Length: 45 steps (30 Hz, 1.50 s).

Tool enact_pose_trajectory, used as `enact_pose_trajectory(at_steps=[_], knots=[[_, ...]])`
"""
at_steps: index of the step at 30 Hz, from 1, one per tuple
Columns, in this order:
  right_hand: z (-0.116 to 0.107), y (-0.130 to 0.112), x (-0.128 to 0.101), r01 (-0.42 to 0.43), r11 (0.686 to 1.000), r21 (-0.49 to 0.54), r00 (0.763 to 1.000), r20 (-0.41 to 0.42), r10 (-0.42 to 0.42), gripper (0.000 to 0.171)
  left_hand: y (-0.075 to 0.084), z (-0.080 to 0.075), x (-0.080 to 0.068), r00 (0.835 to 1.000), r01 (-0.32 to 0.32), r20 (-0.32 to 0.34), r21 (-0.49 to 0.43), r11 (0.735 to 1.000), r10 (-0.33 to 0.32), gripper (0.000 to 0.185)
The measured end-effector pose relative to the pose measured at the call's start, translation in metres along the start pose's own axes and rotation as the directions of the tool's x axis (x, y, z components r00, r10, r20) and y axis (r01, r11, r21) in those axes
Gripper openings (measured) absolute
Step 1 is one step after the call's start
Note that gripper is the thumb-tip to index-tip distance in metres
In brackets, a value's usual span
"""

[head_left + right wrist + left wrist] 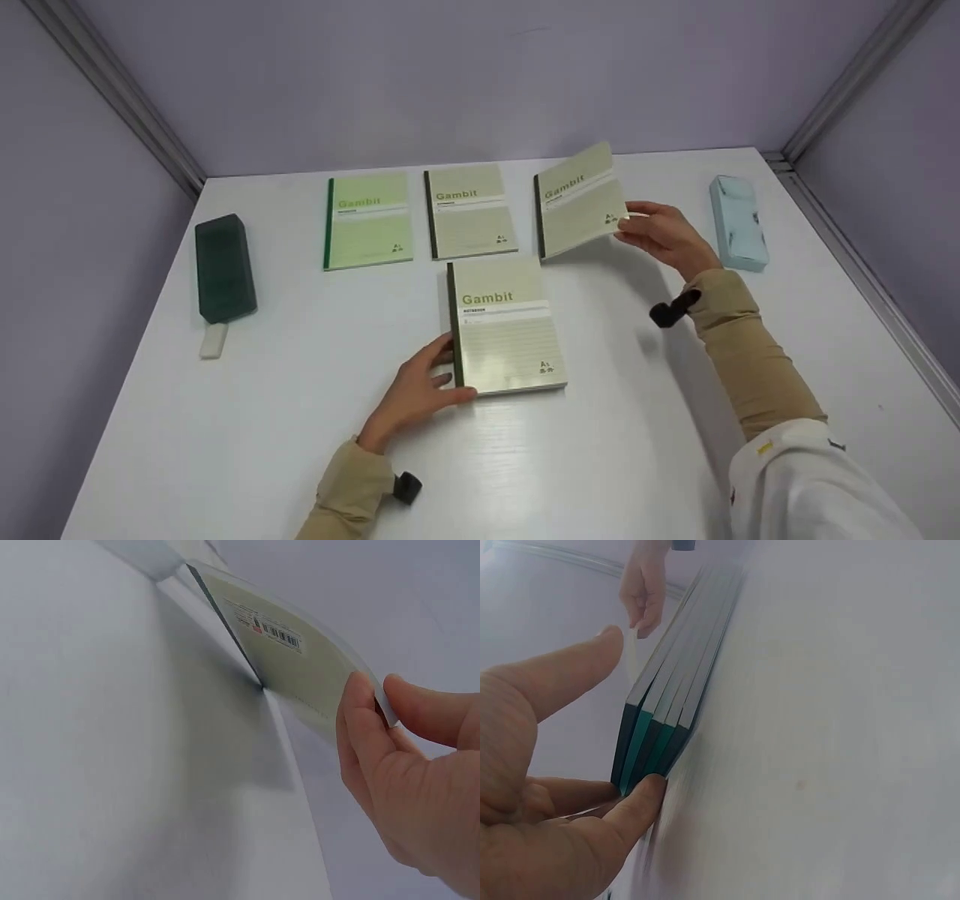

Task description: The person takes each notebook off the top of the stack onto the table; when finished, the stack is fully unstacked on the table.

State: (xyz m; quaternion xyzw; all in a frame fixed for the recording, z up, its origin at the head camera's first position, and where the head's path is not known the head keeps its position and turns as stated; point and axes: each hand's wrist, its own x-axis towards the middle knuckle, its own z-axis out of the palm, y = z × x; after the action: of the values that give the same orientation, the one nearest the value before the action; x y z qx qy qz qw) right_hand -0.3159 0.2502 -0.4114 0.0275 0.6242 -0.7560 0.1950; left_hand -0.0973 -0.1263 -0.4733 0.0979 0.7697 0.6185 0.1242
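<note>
Pinching the lifted right edge of a pale olive, dark-spined paper notebook [577, 202] at upper right of centre, the right hand's [664, 234] fingers are clamped on it; its underside shows a barcode. The left hand [411, 394], thumb spread from its fingers, touches the spine side of a thick notebook stack [506, 330] at centre, topped by a cover reading "Gambit". Smooth white table [300, 397] spreads on both sides; its far edge runs just behind two flat "Gambit" notebooks [471, 214].
</note>
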Motion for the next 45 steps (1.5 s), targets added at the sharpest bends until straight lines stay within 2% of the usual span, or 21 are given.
enact_pose_trajectory(at_steps=[4,9,17,22,27,31,36,40,42,45], knots=[[-0.002,0.005,0.008,-0.045,0.995,-0.093,0.998,-0.055,0.040,0.058,0.008,0.001,-0.002,1.000,0.011,0.002,-0.002,1.000,-0.011,0.091],[-0.004,0.011,0.017,-0.091,0.987,-0.135,0.992,-0.101,0.077,0.057,-0.012,0.002,0.004,1.000,-0.002,0.004,-0.008,1.000,0.002,0.093],[0.003,0.018,0.027,-0.143,0.980,-0.137,0.971,-0.212,0.112,0.057,-0.014,0.001,0.004,1.000,-0.011,0.013,-0.033,0.999,0.011,0.094],[0.009,0.023,0.031,-0.146,0.969,-0.198,0.953,-0.291,0.084,0.054,-0.012,0.002,0.004,1.000,-0.004,0.005,-0.023,1.000,0.004,0.093],[0.010,0.030,0.033,-0.136,0.937,-0.321,0.944,-0.330,0.024,0.049,-0.005,0.002,0.001,1.000,0.005,0.000,-0.003,1.000,-0.005,0.092],[0.010,0.035,0.035,-0.149,0.888,-0.436,0.936,-0.351,-0.015,0.047,0.001,0.002,0.000,1.000,-0.001,0.012,-0.004,1.000,0.001,0.090],[0.012,0.037,0.037,-0.174,0.822,-0.543,0.932,-0.360,-0.041,0.045,-0.005,0.001,0.001,1.000,-0.012,0.008,0.009,1.000,0.012,0.089],[0.012,0.036,0.038,-0.168,0.783,-0.599,0.941,-0.333,-0.053,0.044,-0.011,0.000,0.003,1.000,-0.011,0.004,0.008,1.000,0.011,0.089],[0.012,0.035,0.039,-0.165,0.777,-0.608,0.947,-0.319,-0.048,0.045,-0.013,-0.001,0.003,1.000,-0.010,0.004,0.011,1.000,0.010,0.090],[0.011,0.034,0.037,-0.152,0.801,-0.580,0.955,-0.296,-0.033,0.046,-0.014,-0.001,0.003,1.000,-0.012,0.003,0.018,1.000,0.012,0.091]])
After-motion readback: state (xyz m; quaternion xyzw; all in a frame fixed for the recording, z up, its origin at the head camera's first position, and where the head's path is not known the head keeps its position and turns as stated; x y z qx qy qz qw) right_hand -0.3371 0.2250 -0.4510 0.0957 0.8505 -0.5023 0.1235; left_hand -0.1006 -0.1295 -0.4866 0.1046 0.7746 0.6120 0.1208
